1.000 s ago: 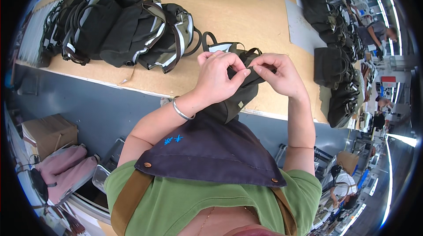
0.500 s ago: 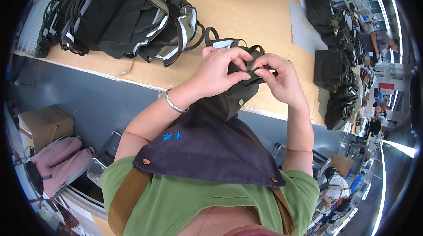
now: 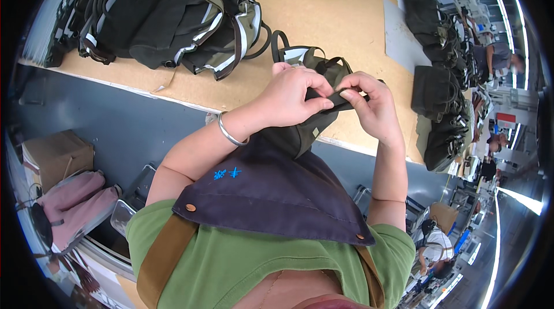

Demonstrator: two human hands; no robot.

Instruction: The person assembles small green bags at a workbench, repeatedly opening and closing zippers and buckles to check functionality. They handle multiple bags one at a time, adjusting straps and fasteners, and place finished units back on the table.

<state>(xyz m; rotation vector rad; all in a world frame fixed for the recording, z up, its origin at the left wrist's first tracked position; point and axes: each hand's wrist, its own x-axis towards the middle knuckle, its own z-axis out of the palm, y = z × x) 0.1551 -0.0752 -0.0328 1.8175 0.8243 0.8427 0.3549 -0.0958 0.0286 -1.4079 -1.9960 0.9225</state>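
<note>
A dark olive-black fabric bag (image 3: pixel 292 136) rests at the table's near edge, right in front of my apron. With thumb and fingers my left hand (image 3: pixel 294 96) pinches a dark edge of it. My right hand (image 3: pixel 374 106) grips the same edge a short way to the right, thumb on top. Between the two pinches the edge runs as a taut dark strip. Beyond my hands the bag's dark handle loop, white trim and olive inside show. My hands hide much of the bag's upper part.
Several similar dark bags (image 3: pixel 167 26) with white trim lie piled on the tan tabletop (image 3: pixel 323 12) at the left. More dark bags (image 3: pixel 435 90) line the right side, by a grey sheet (image 3: pixel 402 35). A cardboard box (image 3: pixel 57 159) stands at lower left. Other people work far right.
Both hands have shifted slightly right and down, still pinching the bag's edge. More of the bag's handle and olive inside shows beyond them.
</note>
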